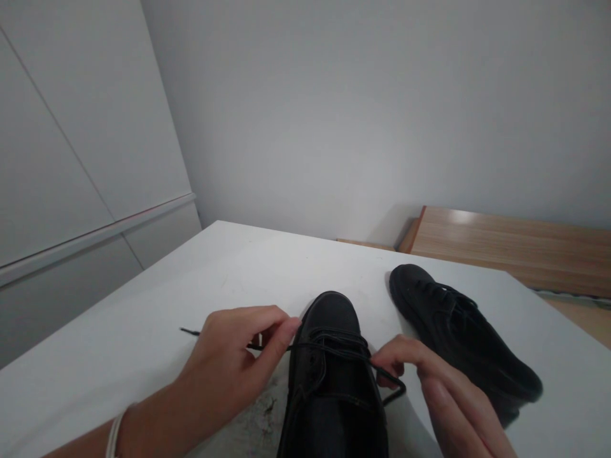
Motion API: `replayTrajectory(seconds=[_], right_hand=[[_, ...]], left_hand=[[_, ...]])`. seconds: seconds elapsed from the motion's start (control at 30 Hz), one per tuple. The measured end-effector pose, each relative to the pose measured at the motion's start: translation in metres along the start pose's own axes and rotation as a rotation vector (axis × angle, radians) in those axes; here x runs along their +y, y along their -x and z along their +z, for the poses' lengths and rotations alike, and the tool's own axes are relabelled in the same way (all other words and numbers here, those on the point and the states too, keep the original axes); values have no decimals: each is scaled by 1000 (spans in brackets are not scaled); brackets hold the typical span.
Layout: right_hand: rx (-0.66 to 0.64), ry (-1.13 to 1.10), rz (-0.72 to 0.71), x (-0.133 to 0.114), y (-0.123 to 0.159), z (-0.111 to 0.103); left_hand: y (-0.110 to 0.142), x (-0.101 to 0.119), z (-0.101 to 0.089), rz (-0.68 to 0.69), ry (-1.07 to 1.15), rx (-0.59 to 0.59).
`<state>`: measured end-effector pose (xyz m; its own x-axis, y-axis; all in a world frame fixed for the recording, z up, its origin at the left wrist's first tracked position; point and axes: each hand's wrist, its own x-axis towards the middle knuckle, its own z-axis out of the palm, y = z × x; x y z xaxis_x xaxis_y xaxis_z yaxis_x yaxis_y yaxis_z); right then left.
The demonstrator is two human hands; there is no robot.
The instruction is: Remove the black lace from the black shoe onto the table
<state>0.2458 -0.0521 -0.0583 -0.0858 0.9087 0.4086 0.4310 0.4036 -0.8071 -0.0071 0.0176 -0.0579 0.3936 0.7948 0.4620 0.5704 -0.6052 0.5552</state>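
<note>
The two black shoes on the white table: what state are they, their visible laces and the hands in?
Near shoe: upright, toe pointing away from the person.
Near shoe's lace: partly threaded, untied, drawn out to both sides.
Left hand: closed on the lace.
Right hand: fingers bent, touching the lace; grip unclear.
Far shoe: resting apart, untouched.
Far shoe's lace: threaded; tied or not, unclear.

Passage lies over the far left of the desk (224,261); between near shoe (330,313) and far shoe (442,324) a gap opens, its near end blocked by the right grip (446,389).
</note>
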Motion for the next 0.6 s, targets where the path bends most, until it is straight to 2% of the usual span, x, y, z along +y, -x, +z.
replayTrajectory(seconds=[0.13, 0.23, 0.43, 0.6], right_hand=[[6, -159, 271, 15, -3, 7], [-35, -196, 347, 23, -5, 12], [-66, -24, 175, 24, -9, 12], [-45, 42, 69, 20, -9, 15]], left_hand=[[-1, -1, 11, -125, 249, -144], [-2, -1, 14, -169, 384, -173], [-6, 1, 14, -225, 420, -196], [-5, 3, 17, -110, 321, -167]])
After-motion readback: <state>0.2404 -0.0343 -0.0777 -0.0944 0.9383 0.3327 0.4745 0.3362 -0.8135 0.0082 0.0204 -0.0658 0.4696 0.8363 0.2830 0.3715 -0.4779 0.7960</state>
